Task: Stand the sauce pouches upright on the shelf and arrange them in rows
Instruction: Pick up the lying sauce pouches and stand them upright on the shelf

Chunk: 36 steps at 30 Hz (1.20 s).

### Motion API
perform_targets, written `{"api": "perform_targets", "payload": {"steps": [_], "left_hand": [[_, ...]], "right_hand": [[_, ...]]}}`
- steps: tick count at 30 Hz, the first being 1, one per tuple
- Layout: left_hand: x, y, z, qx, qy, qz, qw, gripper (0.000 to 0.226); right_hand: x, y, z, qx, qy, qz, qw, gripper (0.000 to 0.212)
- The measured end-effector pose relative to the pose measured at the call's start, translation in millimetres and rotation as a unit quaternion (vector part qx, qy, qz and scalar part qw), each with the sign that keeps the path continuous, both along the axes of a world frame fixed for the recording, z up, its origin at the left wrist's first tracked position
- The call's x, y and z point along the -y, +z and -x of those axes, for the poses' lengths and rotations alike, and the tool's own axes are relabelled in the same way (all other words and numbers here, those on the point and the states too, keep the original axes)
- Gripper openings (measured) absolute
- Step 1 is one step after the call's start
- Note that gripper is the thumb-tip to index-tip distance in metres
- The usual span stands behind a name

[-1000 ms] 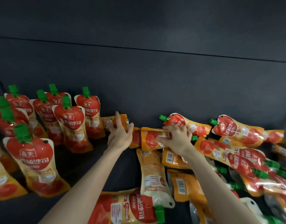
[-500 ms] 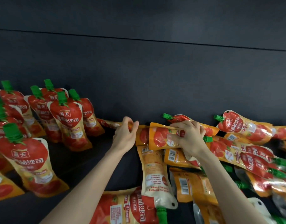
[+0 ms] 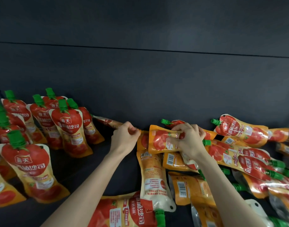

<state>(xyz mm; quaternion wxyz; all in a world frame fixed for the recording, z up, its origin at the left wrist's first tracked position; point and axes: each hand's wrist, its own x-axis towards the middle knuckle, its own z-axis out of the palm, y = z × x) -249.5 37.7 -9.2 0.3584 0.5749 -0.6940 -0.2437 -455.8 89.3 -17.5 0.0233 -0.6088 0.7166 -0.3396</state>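
Red and orange tomato sauce pouches with green caps fill the dark shelf (image 3: 124, 174). Several upright pouches (image 3: 67, 126) stand in rows at the left. A heap of pouches lying flat (image 3: 248, 163) covers the right side. My left hand (image 3: 124, 136) pinches the bottom edge of a flat pouch (image 3: 107, 121) lying against the back wall beside the upright rows. My right hand (image 3: 188, 141) grips another flat pouch (image 3: 160, 140) in the middle, its orange bottom end pointing left and raised off the heap.
The black back wall (image 3: 157, 87) rises right behind the pouches. More pouches lie face down near the front, one long one (image 3: 152, 177) and one at the bottom edge (image 3: 124, 212). A strip of bare shelf runs between the upright rows and the heap.
My left hand's fingers have curled from spread flat to pinching the pouch by the wall. My right hand has tightened on the middle pouch and lifted its end slightly.
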Motion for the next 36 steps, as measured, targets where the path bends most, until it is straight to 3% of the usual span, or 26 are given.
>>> {"api": "perform_targets", "payload": {"steps": [9,14,17,19,23,25,28,30,33,36], "left_hand": [[-13.1,13.5,-10.2,0.022,-0.048,0.077,0.996,0.016],[-15.3,13.9,-13.2,-0.019,-0.076,0.119,0.99,0.025],[-12.8,6.4,-19.6,-0.072,-0.083,0.092,0.99,0.032],[-11.3,0.8,-25.0,-0.117,-0.087,0.071,0.987,0.045],[-15.1,-4.9,-30.4,-0.158,-0.103,0.061,0.98,0.111],[-14.8,-8.2,-33.0,-0.164,-0.094,0.052,0.981,0.119],[-9.6,-12.8,-32.7,-0.155,-0.089,0.028,0.983,0.114],[-3.5,-17.4,-31.4,-0.13,-0.095,0.019,0.987,0.092],[2.5,-25.5,-30.7,-0.113,-0.099,-0.011,0.989,0.046],[1.8,-29.1,-29.5,-0.146,-0.099,-0.032,0.984,0.041]], "right_hand": [[1.0,9.2,0.8,0.02,0.005,-0.002,1.0,0.025],[-1.0,14.0,-2.5,0.004,0.014,-0.005,1.0,0.024],[-3.3,14.4,-6.6,0.017,0.017,0.01,1.0,0.018],[-2.2,11.8,-10.4,-0.02,0.028,0.004,0.999,0.016],[-1.8,13.6,-12.6,-0.025,0.038,-0.026,0.999,0.032],[-4.9,16.0,-11.5,-0.005,0.048,-0.027,0.998,0.045],[-8.1,21.5,-8.0,0.014,0.036,-0.048,0.998,0.056],[-8.4,25.5,-6.5,0.004,0.014,-0.082,0.997,0.059],[-11.5,26.8,-4.9,-0.007,0.02,-0.11,0.994,0.046],[-16.2,27.9,-5.8,-0.003,0.038,-0.115,0.993,0.034]]}}
